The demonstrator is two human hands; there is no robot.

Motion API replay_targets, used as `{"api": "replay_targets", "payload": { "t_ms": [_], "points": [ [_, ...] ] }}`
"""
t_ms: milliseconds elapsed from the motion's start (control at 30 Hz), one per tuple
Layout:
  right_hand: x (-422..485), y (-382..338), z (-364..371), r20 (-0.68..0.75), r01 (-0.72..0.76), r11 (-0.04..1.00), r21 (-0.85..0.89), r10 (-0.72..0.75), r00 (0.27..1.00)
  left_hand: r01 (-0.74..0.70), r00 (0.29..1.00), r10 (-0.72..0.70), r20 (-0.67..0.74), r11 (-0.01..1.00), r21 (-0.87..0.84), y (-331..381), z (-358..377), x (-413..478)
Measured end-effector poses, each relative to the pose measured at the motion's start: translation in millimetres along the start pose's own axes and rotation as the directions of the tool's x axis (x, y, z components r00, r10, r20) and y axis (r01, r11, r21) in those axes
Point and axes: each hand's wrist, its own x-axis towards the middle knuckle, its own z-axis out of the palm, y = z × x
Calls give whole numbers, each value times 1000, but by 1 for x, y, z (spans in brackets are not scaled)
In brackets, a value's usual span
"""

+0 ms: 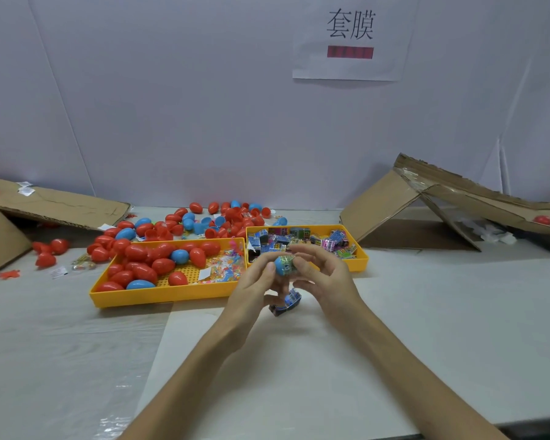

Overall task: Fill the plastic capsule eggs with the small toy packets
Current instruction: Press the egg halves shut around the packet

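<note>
Both your forearms come up from the bottom edge and meet above the table (426,328), wrists bent inward. L hand (254,281) curls round a blue capsule half (281,266), smooth glossy plastic, thumb on its near side. R hand (326,274): thumb + forefinger pinch a shiny foil toy packet (290,258) at the capsule's mouth, other fingers spread loose. How far the packet sits inside is hard to tell.

Just below the hands a second packet (288,303), blue/crinkly, lies on the table.

Beyond that are two yellow plastic trays w/ gridded floors. The left tray (159,295) holds red and blue eggs (140,269). The right tray (361,260) holds a heap of printed packets (299,239).

Behind the trays, loose eggs (235,217) are scattered on the table, some as open halves. Cardboard flaps (381,208) lean at both sides. A paper sign (351,36) is on the white wall.
</note>
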Motion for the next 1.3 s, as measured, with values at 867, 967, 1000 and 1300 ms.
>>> {"api": "replay_targets", "payload": {
  "t_ms": [867,967,1000,1300],
  "points": [
    [12,-14,-29,-238,-138,839,526,301,924,-135,991,97,96,568,812,-28,-12,3],
    [12,-13,-27,-198,-232,878,419,337,920,-142,990,98,104,580,802,-28,-12,3],
    [11,-12,-25,-160,-295,884,363,372,915,-145,989,97,109,582,800,-28,-11,3],
    [77,-99,-79,-243,-70,825,560,245,938,-96,995,69,68,628,772,-26,-11,4]
  ]
}}
